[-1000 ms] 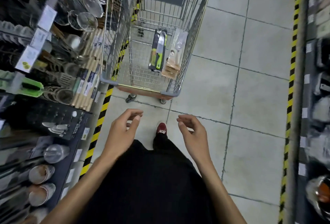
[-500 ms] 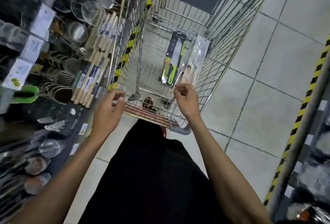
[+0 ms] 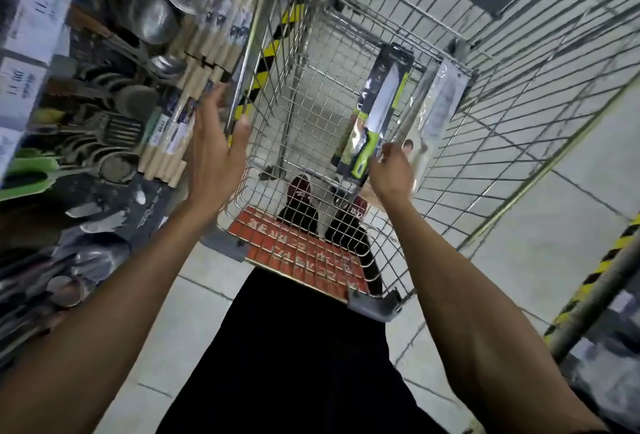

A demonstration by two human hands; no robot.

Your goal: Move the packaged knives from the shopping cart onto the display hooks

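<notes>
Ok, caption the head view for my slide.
Right hand at packaged knives in the shopping cart, left hand open beside it.

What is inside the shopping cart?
Two packaged knives: a green-handled knife on a dark card and a clear-wrapped knife beside it. The right hand hides that one's lower end.

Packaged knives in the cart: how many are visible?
2. A green-handled knife on a black card lies in the cart's right half; a clear-packed knife lies beside it, nearer the right wall, the right hand pinching its near end. None seems hidden.
</notes>
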